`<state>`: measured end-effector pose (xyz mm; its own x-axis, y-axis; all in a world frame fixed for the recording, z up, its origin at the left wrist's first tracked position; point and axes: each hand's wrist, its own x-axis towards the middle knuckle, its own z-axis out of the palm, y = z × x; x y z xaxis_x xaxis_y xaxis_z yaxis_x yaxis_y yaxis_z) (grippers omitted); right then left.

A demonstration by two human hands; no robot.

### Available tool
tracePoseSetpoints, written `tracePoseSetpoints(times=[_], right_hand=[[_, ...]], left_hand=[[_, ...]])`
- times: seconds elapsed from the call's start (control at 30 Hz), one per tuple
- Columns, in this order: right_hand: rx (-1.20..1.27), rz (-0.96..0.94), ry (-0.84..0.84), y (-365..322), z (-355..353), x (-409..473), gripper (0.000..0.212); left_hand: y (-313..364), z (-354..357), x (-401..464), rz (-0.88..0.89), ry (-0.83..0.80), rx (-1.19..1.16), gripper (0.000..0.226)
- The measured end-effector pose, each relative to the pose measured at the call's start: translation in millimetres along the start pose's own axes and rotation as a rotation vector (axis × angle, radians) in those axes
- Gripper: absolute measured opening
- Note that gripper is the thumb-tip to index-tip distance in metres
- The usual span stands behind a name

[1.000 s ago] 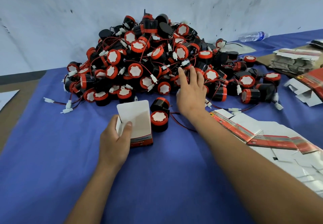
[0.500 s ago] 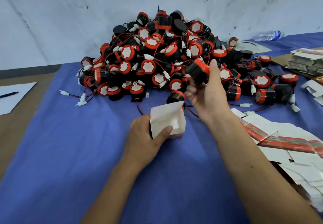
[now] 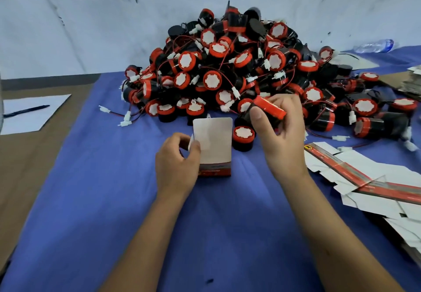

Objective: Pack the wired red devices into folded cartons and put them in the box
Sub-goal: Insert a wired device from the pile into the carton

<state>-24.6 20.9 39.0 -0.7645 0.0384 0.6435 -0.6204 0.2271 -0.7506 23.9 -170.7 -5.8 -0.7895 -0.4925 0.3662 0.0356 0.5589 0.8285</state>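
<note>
A big heap of wired red-and-black devices [image 3: 239,71] lies on the blue cloth [image 3: 114,200] against the white wall. My left hand [image 3: 176,166] grips a small folded carton [image 3: 214,147], which stands upright with its white flap raised and a red band at the bottom. Just right of the carton and above it, my right hand [image 3: 282,132] holds one device [image 3: 265,112] between thumb and fingers, red cap toward the heap. Another device [image 3: 243,138] stands on the cloth right behind the carton.
Flat unfolded cartons [image 3: 364,184] lie spread at the right. A stack of more cartons [image 3: 412,82] sits at the far right edge, a plastic bottle [image 3: 373,46] behind it. A sheet of paper [image 3: 32,112] with a pen [image 3: 26,110] lies at the left.
My right hand picked a device out of the heap and brought it down toward the carton. My left hand has stood the carton upright with its flap up.
</note>
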Motion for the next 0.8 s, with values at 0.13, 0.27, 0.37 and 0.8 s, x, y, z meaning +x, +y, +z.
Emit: tracePoseSetpoints(times=[0.13, 0.27, 0.37, 0.8], right_hand=[[0.474, 0.140, 0.083, -8.4, 9.0, 0.8, 0.039], [0.857, 0.323, 0.170, -17.0, -0.4, 9.3, 0.024], [0.826, 0.389, 0.121, -20.4, -2.2, 8.7, 0.031], [0.472, 0.064, -0.457, -44.8, 17.4, -8.1, 0.052]], left_hand=[[-0.1, -9.0, 5.4, -0.062, 0.138, -0.089, 0.020], [3.5, -8.7, 4.1, -0.043, -0.047, -0.255, 0.040], [1.8, -3.6, 3.6, -0.181, -0.162, -0.420, 0.053], [15.2, 17.0, -15.1, -0.178, -0.024, -0.491, 0.053]])
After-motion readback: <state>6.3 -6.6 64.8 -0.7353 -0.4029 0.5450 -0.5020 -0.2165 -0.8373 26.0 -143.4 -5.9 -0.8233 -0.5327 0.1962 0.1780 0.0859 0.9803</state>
